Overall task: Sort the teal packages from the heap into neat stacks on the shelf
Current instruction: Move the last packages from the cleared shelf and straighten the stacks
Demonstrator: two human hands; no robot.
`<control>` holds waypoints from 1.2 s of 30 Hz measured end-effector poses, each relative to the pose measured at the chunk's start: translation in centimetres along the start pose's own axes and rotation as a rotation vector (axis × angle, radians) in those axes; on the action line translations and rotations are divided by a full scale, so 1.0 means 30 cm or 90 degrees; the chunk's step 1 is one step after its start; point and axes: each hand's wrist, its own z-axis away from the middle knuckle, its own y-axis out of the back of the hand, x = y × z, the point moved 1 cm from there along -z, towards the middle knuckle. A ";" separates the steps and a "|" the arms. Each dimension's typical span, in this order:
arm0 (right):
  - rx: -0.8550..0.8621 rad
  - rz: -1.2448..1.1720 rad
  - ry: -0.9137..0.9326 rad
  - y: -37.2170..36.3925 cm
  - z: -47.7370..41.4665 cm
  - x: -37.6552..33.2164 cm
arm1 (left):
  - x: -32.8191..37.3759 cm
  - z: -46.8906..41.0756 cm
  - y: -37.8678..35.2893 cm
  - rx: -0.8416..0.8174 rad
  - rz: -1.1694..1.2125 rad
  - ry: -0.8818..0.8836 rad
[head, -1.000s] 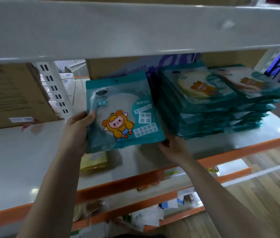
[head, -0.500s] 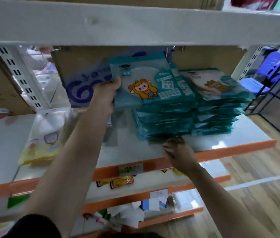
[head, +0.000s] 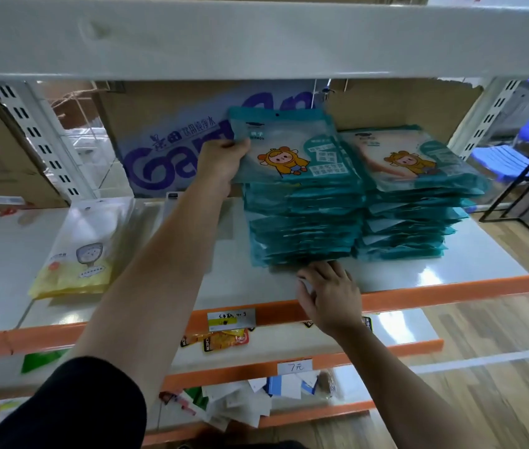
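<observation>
Head view: a shelf [head: 418, 273] with an orange front edge, seen over both forearms
Package print: the teal package [head: 292, 147] shows a cartoon child in a yellow hooded suit and white blocks of Chinese text, too blurred to read
Box print: the cardboard box [head: 165, 150] at the back carries big purple letters starting "Ga", partly hidden by the arm, with Chinese characters above
Tags: a white price tag [head: 294, 367] reads "7元"; the handwritten label [head: 231, 319] on the orange edge is not legible; snack packets [head: 224, 340] on the shelf below show "CHEW"
Left hand [head: 224, 160]: thumb on top, fingers curled under the package's left edge, holding it flat on the left stack [head: 305, 228]
Right hand [head: 328, 293]: palm down, fingers spread on the shelf just before the left stack, holding nothing
Change: a second ago the package stood upright, left of the stacks; now it is atop the left one
Stacks: left stack and right stack [head: 409, 231] touch side by side, both teal
Also there: a yellow bag [head: 75, 254] lies well to the left
</observation>
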 end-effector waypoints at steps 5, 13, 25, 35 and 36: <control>0.012 0.003 0.020 -0.008 0.003 0.002 | -0.008 0.003 -0.018 0.000 0.020 -0.004; 0.014 0.006 0.025 -0.014 0.005 0.001 | -0.027 -0.009 -0.026 0.042 0.011 0.008; -0.005 -0.041 -0.008 0.005 -0.009 -0.023 | -0.023 0.045 0.022 -0.008 -0.031 -0.022; -0.066 -0.286 0.024 -0.012 -0.110 -0.312 | -0.161 0.167 0.387 0.030 -0.264 -0.129; -0.072 -0.315 0.032 -0.023 -0.123 -0.347 | -0.181 0.182 0.435 0.044 -0.293 -0.124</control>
